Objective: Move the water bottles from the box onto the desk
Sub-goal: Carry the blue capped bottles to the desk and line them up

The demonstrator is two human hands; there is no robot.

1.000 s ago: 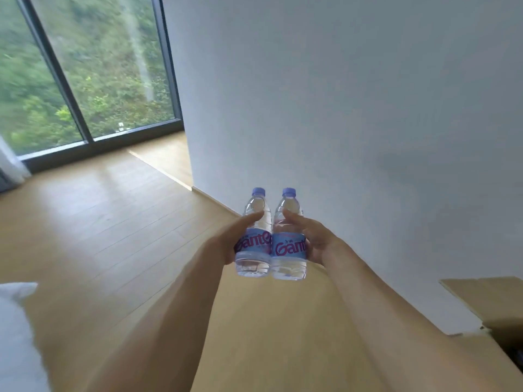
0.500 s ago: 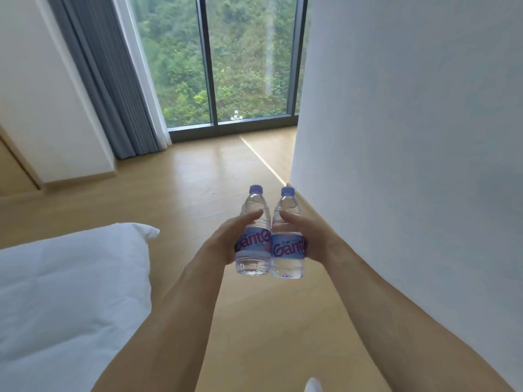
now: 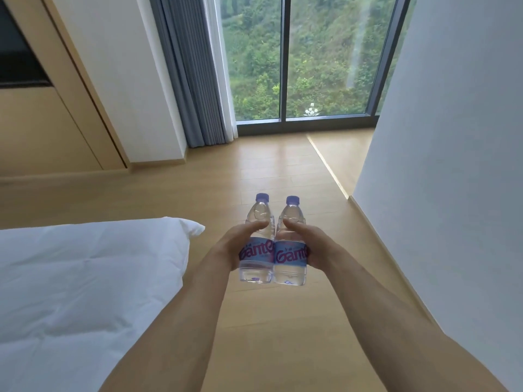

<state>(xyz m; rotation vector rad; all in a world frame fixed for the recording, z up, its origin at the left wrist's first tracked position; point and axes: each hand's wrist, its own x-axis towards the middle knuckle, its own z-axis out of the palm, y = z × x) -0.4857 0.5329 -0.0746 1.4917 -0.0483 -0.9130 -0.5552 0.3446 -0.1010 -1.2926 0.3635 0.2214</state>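
Upright bottles, touching, in both hands' curled fingers, between bed edge and wall.

The left water bottle carries a pale blue label with magenta lettering that reads "Gante", its end cut off by the bottle's curve. The right water bottle bears the same label, reading "Gante". Smaller print on both labels is too blurred to read.
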